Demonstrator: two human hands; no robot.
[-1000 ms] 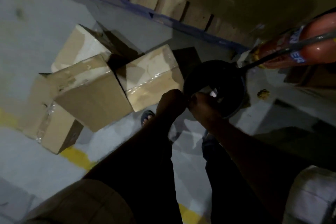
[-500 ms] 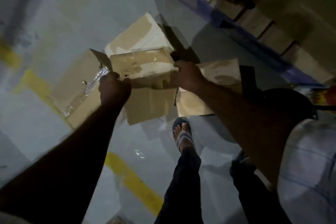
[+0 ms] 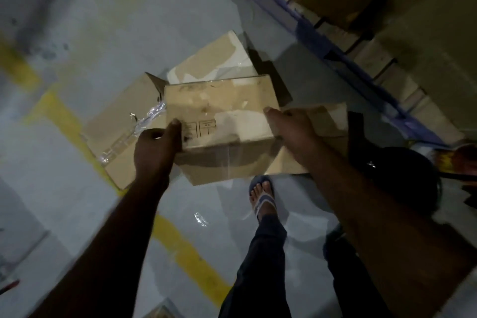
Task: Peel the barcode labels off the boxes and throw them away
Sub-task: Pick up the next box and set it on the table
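i see the brown cardboard box (image 3: 219, 108) lifted off the floor, just beyond the foot in a blue-strapped sandal (image 3: 260, 195). my left hand (image 3: 156, 148) grips its near left corner with the thumb laid on top. my right hand (image 3: 290, 129) curls over the right edge, so both hands are closed on the same box. it tilts freely between them, so i judge it light and probably empty, with stiff walls that would dent under a hard squeeze. the glossy tape will be slick, so i would hold bare card at the corners. a pale rectangular patch (image 3: 240, 121) on the top face may be the label, but it is too blurred to tell. i would lift one corner and peel slowly, since thin paper tears. three more taped cardboard boxes (image 3: 121, 137) lie on the floor beyond the foot, and a dark round container (image 3: 402, 175) sits to the foot's right.
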